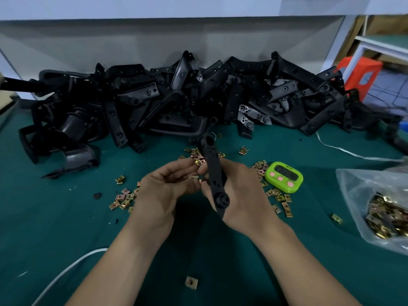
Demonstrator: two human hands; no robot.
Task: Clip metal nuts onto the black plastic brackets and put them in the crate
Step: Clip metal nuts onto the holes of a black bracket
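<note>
- The green tabletop (66, 228) filled most of the view and carried everything else.
- A pile of brackets (176, 100), black and tangled, lay across the back of the tabletop against a grey wall.
- A clear bag (357, 195) sat at the right edge, with a heap of brass-coloured nuts showing through the plastic.
- A red stool (357, 74) stood beyond the tabletop's far right corner.
- The right hand (242, 195) was curled round one bracket (214, 171), gripping it about the middle, above the tabletop's centre.
- That bracket stood tilted, its round boss low near the wrist and its holed end pointing up and away toward the pile.
- The left hand (161, 193) was just beside the bracket, palm up, its fingers bent and pinching a small nut (196, 177) at the tips, close to the bracket's edge.
- A white cable (66, 272) curved over the near left part of the tabletop.
- A lime-green timer (283, 177) with pink buttons lay right of the hands.
- Loose nuts (123, 199) were scattered around and under both hands.
- A lone nut (191, 282) lay between the forearms, well apart from the rest.
</note>
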